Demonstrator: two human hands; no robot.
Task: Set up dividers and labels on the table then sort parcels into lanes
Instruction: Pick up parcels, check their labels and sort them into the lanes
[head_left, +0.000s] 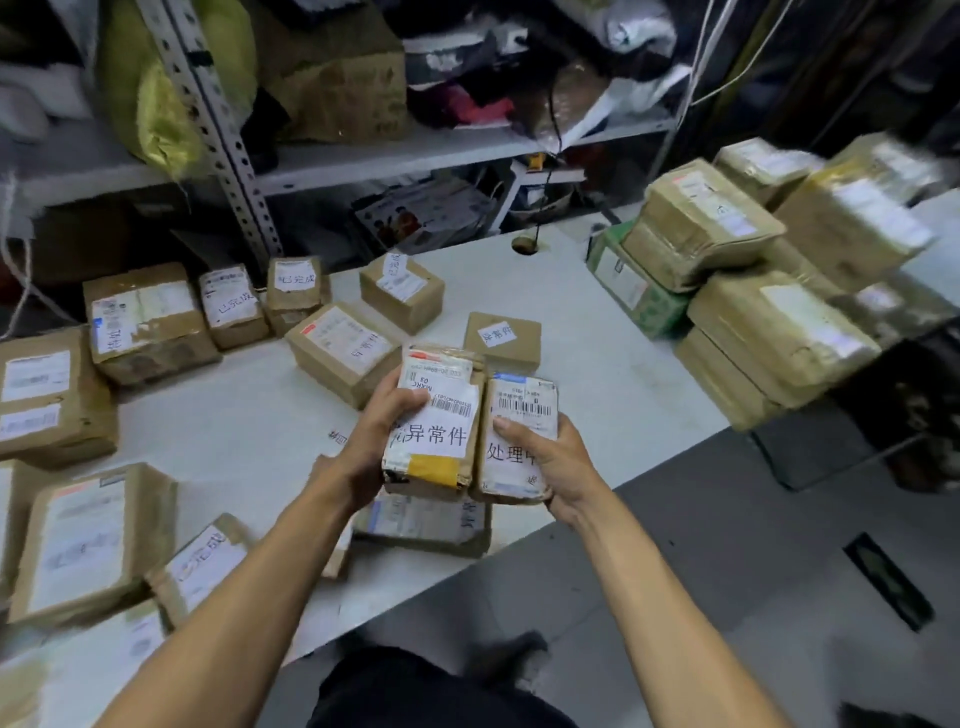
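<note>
Two brown cardboard parcels are held up: the left parcel (434, 423) carries a white label with black characters, a black barcode and yellow tape; the right parcel (519, 436) bears a white label edged blue. The table (249, 431) is white. One box (636, 288) in the blurred stack appears green-patterned.
</note>
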